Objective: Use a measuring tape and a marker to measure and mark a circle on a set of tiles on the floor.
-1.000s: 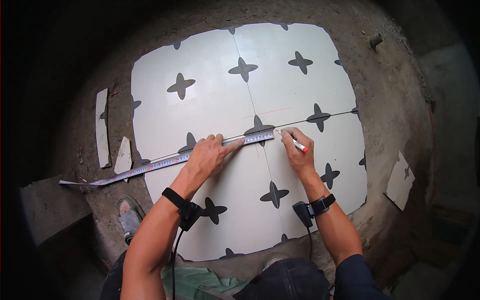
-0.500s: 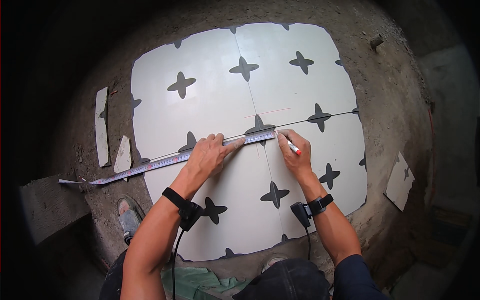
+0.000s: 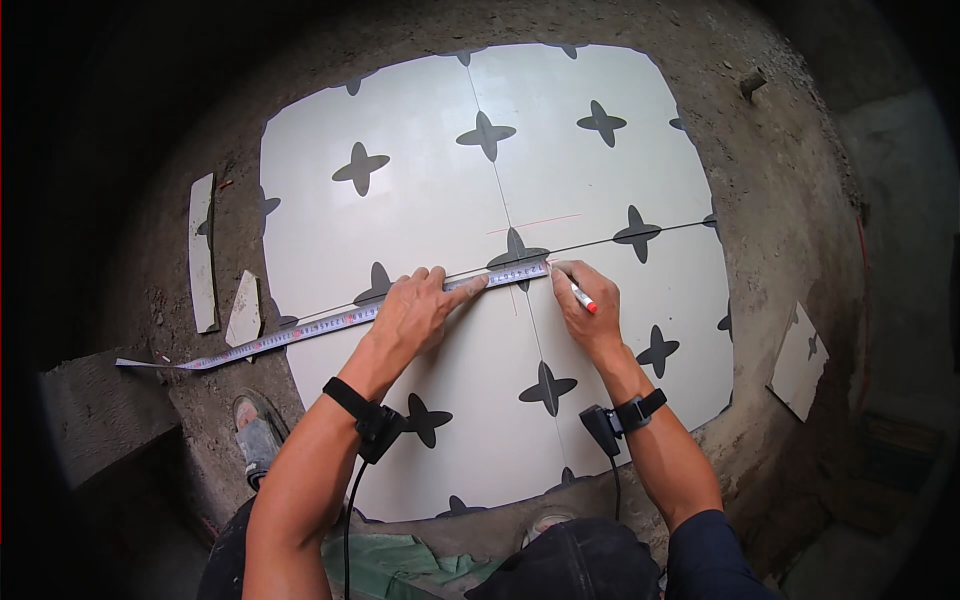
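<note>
White tiles with dark four-petal figures lie edge to edge on the ground. A measuring tape blade runs across them just below a horizontal joint, its left end reaching past the tiles. My left hand pins the blade down, thumb stretched along it, the other fingers bunched over its upper edge. In my right hand, a white marker with a red end is pinched beside the blade's right end. The marker's tip is partly hidden by fingers. Thin red lines cross the tile near the central figure.
Left of the tiles lie a long narrow tile strip and a pointed offcut. Another tile piece rests at the right. A short pipe stub sticks up at the far right. Green sheeting lies near my legs.
The marker in my right hand has tilted slightly. Both hands and the measuring tape stay in nearly the same places on the tiles.
</note>
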The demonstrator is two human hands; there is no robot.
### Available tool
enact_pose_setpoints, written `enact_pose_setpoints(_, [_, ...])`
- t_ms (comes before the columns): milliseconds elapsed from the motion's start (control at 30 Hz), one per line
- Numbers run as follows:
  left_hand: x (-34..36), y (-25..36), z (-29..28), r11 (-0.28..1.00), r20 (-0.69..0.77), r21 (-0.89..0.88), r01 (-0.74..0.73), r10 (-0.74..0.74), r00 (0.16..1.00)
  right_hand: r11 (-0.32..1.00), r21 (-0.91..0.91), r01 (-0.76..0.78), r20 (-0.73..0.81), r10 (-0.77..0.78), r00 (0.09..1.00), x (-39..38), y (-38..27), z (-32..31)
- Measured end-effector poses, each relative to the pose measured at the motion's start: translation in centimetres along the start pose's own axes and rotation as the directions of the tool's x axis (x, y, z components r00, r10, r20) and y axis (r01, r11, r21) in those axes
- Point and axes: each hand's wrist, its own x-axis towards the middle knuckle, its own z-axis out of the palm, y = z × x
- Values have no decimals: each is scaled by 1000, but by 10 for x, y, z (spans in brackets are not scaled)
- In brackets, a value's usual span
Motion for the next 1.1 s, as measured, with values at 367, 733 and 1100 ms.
enact_pose_setpoints(367, [-7,3,3,999,-51,-29,-30,29,998,1000,-29,10,15,-10,1000,-7,-4,-3])
enact_pose_setpoints(733, [-11,5,2,999,-11,-40,-11,11,1000,999,-40,10,7,-10,1000,-17,0,-5])
enact_pose_setpoints(1100, [-34,43,5,985,-207,-170,-6,-29,978,993,-100,59,-124,-71,990,-31,14,-14])
